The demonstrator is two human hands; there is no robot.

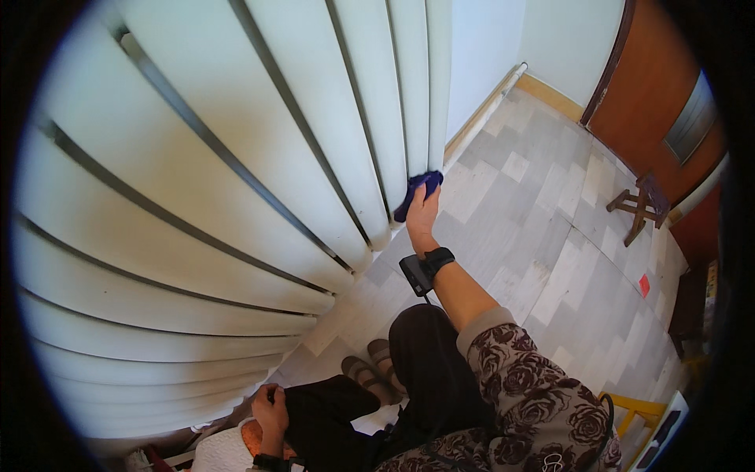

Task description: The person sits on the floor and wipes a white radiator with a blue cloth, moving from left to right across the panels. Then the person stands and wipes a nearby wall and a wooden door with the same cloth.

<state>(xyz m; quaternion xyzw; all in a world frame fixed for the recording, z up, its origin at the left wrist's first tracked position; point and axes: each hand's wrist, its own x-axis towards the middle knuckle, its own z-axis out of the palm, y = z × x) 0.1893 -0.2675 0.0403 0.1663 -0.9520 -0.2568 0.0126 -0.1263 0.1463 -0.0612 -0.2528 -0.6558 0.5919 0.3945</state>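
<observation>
My right hand holds a dark purple cloth pressed against the lower end of a tall white column radiator, near its far right columns. The cloth partly hides the bottoms of those columns. At the lower left, my left hand is loosely curled beside my dark-trousered knee, near the radiator's lower edge. I see nothing held in it. Each wrist wears a black strap, and a small black device hangs at the right one.
Grey patterned floor tiles run to a brown door. A small wooden stool stands near the door, and a red scrap lies on the floor. White padded fabric is at lower left. A yellow frame stands at lower right.
</observation>
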